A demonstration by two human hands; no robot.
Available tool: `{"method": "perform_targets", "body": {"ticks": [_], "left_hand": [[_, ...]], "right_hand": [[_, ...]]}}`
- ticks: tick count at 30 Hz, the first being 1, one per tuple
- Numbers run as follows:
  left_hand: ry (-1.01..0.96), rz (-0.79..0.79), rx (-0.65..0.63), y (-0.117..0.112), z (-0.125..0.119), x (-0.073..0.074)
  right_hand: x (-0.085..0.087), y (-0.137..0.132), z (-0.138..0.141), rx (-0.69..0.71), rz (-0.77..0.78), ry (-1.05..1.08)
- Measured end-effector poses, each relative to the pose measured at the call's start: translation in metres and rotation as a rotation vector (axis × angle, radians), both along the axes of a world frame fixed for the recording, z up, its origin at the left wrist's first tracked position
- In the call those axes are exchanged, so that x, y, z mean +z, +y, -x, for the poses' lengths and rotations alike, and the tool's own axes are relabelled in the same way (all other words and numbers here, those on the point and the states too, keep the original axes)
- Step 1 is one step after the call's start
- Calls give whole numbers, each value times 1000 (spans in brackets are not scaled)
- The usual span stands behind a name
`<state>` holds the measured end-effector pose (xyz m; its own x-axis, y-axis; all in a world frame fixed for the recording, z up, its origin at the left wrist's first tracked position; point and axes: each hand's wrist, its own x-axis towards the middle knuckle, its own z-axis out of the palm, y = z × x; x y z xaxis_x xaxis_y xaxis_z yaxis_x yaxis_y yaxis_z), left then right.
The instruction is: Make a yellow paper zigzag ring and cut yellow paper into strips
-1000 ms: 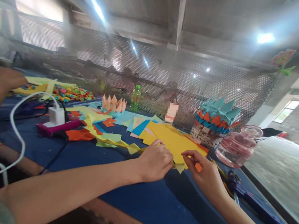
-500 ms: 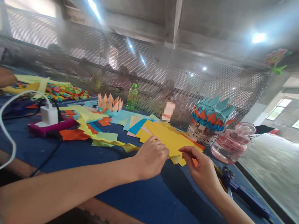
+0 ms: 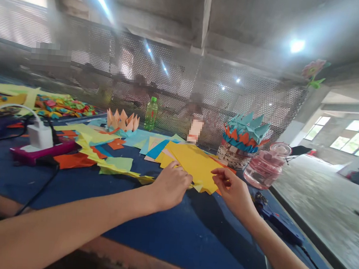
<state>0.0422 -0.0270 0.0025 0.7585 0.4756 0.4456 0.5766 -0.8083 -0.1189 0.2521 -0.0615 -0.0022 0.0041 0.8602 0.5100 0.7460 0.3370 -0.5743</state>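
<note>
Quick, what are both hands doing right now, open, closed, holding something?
Left hand: closed on the folded yellow paper strip.
Right hand: fingers curled; cannot tell whether it pinches anything.

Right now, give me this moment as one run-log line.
left hand: closed on yellow folded strip | right hand: near yellow sheets, grip unclear | nearby: pink bottle, blue corded tool

On the blue table (image 3: 171, 230), coloured paper sheets (image 3: 197, 163) are spread and a folded yellow strip (image 3: 146, 179) is partly laid. A purple power strip (image 3: 36, 152) is set at left; a green bottle (image 3: 150, 116), patterned pot (image 3: 232, 155), pink bottle (image 3: 263, 171) and corded blue tool (image 3: 284, 225) are placed farther right.
</note>
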Motion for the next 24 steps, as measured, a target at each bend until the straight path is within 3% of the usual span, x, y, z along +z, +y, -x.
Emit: {"method": "perform_targets", "body": {"ticks": [13,21,24], "left_hand": [[-86,42,-37,-2,1,1],[-150,31,-75,-2,0,0],[-155,39,-70,-1,0,0]], "right_hand": [[0,3,-5,42,105,332],[3,0,-2,95,72,372],[4,-2,0,72,24,257]]}}
